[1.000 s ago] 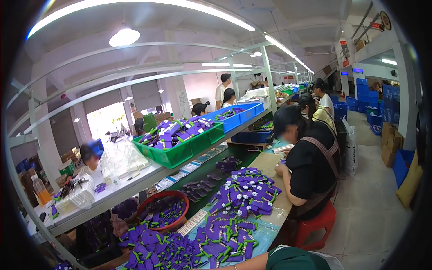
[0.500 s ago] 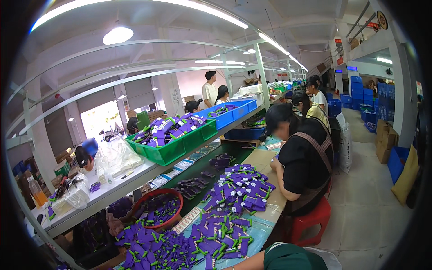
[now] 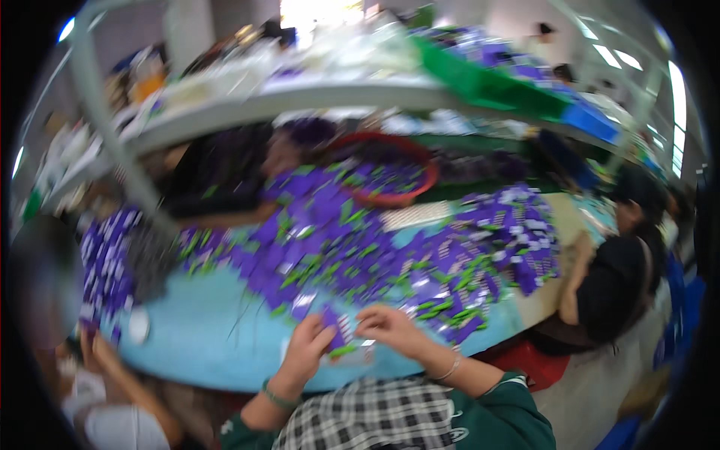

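In my left hand (image 3: pixel 304 346) I pinch a flat purple plastic piece (image 3: pixel 332 327) with a bright green end, over the front of the blue table. A pale, patterned strip shows along the piece's right side. My right hand (image 3: pixel 391 330) is just right of it, its fingers bent together at the tips; anything between them is too small and blurred to make out. Directly beyond both hands spreads a large pile of similar purple and green pieces (image 3: pixel 322 240), some of them touching the area by my fingers.
A red basin (image 3: pixel 429 176) of purple pieces stands behind the pile, with a white sticker sheet (image 3: pixel 415 216) before it. A shelf (image 3: pixel 300 101) carries a green bin (image 3: pixel 487 82) and a blue bin (image 3: pixel 592 120). Co-workers sit at left (image 3: pixel 124 390) and right (image 3: pixel 611 277).
The view has swung left and down, with blur. Both my hands now show, the left with a purple piece; before, only part of a green-sleeved arm was visible at the lower edge.
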A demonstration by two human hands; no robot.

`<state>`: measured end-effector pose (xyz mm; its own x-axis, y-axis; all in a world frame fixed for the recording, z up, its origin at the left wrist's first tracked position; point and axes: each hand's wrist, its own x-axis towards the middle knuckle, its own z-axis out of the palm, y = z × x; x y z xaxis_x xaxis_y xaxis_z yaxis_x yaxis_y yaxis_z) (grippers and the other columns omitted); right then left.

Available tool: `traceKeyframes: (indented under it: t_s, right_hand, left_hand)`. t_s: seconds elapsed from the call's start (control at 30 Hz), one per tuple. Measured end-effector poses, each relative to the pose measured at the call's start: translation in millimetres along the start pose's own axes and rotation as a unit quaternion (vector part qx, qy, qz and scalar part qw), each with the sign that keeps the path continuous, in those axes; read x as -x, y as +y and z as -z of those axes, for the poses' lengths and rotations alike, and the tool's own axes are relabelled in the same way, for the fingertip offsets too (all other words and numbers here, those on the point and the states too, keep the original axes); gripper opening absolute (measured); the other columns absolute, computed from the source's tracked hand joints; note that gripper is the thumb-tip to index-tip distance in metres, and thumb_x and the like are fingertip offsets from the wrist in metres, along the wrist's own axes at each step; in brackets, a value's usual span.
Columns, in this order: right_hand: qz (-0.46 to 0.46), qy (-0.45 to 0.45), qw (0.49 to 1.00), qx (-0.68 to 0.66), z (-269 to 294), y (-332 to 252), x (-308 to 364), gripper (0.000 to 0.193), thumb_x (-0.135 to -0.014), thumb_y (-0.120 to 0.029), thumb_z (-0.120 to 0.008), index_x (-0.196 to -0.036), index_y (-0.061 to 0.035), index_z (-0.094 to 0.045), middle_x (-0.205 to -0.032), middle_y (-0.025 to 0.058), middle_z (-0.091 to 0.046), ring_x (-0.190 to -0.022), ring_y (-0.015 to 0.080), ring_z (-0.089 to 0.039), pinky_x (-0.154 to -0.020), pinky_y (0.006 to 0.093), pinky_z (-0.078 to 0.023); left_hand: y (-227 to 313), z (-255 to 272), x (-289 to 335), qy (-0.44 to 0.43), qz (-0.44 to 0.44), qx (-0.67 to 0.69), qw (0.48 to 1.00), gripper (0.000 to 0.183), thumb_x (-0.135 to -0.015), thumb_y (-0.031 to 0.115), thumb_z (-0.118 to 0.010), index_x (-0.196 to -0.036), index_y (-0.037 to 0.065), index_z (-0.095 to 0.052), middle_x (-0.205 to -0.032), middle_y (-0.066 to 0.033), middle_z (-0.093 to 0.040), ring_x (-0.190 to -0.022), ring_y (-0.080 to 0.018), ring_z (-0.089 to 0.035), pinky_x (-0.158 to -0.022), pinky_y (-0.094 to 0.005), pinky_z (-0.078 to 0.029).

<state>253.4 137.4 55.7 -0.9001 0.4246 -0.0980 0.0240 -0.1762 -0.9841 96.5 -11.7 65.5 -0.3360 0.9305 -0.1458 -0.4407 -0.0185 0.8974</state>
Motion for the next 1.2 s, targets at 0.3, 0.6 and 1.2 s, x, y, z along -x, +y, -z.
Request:
traceKeyframes:
  t_s: [0.3,0.6,1.2]
  right_hand:
    - [-0.051,-0.055,0.997,-0.021,-19.0,-7.2,10.6,0.029,-0.085,-0.003,-0.065,-0.112,0.0011,-0.056,-0.088,0.0058,-0.068,-0.075,0.0087,-0.061,-0.064,0.0240,-0.049]
    - [-0.084,-0.015,0.995,0.058,-21.7,3.4,4.6,0.019,-0.091,-0.017,-0.060,-0.081,-0.0011,-0.061,-0.073,0.0035,-0.063,-0.061,0.0087,-0.058,-0.055,0.0225,-0.047]
    - [0.071,0.148,0.944,-0.287,32.4,-5.8,11.7,0.027,-0.087,-0.002,-0.057,-0.113,-0.0041,-0.051,-0.098,0.0057,-0.060,-0.086,0.0163,-0.062,-0.075,0.0346,-0.057]
  left_hand:
    - [0.9,-0.3,12.8,-0.010,0.027,-0.069,0.997,0.014,-0.092,0.012,-0.056,-0.097,0.002,-0.047,-0.078,-0.0062,-0.060,-0.057,-0.0096,-0.059,-0.045,-0.0205,-0.046]
    - [-5.2,-5.5,1.6,-0.074,0.056,-0.131,0.987,0.013,-0.092,0.011,-0.054,-0.098,0.002,-0.046,-0.077,-0.0057,-0.059,-0.059,-0.0102,-0.060,-0.047,-0.0220,-0.048]
    - [-0.6,35.4,-86.1,0.028,-0.239,-0.767,0.595,0.010,-0.078,0.006,-0.061,-0.087,0.004,-0.059,-0.088,-0.0104,-0.056,-0.072,-0.0271,-0.062,-0.058,-0.0372,-0.051]
